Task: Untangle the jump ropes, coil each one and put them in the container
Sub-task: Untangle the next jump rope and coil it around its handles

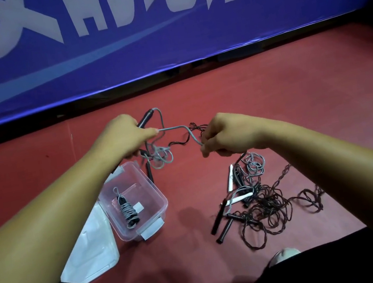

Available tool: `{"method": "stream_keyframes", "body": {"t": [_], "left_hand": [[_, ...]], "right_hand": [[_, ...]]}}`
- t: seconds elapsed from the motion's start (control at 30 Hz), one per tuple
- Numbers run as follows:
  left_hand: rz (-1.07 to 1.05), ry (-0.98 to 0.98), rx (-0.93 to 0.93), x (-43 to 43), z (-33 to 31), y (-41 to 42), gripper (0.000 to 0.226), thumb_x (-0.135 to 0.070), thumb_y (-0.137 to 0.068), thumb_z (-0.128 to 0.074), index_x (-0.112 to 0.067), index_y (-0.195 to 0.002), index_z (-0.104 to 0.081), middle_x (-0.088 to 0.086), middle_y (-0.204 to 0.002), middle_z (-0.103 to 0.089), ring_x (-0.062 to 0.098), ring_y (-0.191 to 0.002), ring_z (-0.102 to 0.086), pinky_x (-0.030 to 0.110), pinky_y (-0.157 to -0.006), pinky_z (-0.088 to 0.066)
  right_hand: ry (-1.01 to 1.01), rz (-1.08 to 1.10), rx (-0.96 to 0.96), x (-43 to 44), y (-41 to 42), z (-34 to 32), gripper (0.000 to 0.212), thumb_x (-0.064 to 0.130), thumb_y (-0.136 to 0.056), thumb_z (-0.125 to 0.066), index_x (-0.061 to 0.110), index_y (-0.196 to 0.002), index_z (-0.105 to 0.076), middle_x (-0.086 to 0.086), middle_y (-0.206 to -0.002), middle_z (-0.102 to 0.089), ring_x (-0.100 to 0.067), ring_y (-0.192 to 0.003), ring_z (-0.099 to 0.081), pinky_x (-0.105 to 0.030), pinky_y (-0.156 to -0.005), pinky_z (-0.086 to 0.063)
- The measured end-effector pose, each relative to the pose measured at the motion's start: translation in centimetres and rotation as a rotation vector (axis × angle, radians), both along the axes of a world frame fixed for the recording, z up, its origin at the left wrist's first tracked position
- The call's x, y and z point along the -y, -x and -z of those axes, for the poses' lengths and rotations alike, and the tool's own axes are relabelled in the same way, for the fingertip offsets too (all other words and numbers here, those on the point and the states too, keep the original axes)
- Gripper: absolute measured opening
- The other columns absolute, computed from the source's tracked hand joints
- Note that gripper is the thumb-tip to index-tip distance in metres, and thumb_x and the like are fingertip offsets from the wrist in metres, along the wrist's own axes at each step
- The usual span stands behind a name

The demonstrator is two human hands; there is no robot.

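head: held grey rope (173, 128) runs l-r, slack.

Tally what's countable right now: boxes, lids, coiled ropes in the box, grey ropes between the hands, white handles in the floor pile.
Box: 1
Lid: 1
Coiled rope in the box: 1
Grey rope between left hand and right hand: 1
White handles: 2
Total: 6
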State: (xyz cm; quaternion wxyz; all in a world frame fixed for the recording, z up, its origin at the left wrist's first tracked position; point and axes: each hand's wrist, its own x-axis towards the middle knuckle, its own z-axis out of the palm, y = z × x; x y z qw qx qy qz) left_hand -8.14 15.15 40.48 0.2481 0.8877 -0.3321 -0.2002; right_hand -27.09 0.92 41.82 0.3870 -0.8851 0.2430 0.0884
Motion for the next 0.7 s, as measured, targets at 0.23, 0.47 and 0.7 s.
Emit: {"method": "stream_keyframes", "body": {"t": [0.23, 0.47, 0.7], "left_hand": [[0.064, 0.072, -0.141, -0.4, -0.9, 0.0, 0.042, -0.043, -0.083, -0.075, -0.009, -0.067, -0.055, 0.007, -0.046, -0.051, 0.019, -0.038, -0.041, 0.022, -0.044, -0.033], [0.399, 0.385, -0.434, -0.1, 0.1, 2.8, 0.01, -0.019, -0.093, -0.066, -0.021, -0.1, -0.071, -0.004, -0.062, -0.065, 0.013, -0.047, -0.046, 0.017, -0.041, -0.032], [-0.012, 0.564, -0.37, 0.1, -0.3, -0.3, 0.021, -0.02, -0.094, -0.065, -0.018, -0.075, -0.058, -0.004, -0.053, -0.046, 0.005, -0.034, -0.034, 0.013, -0.035, -0.024]], "right_hand": [[0.106, -0.035, -0.041, 0.0, -0.4, -0.1, 0.016, 0.016, -0.091, -0.065, 0.013, -0.081, -0.077, 0.0, -0.049, -0.053, -0.013, -0.04, -0.039, -0.023, -0.045, -0.032], [-0.12, -0.004, 0.255, -0.3, -1.2, -0.2, 0.019, 0.023, -0.094, -0.066, 0.013, -0.082, -0.076, -0.005, -0.054, -0.052, -0.02, -0.052, -0.039, -0.025, -0.046, -0.029], [-0.034, 0.059, 0.037, 4.1, 0.6, 3.5, 0.022, 0.02, -0.096, -0.065, 0.008, -0.078, -0.068, -0.011, -0.071, -0.068, -0.018, -0.066, -0.066, -0.04, -0.075, -0.052]]}}
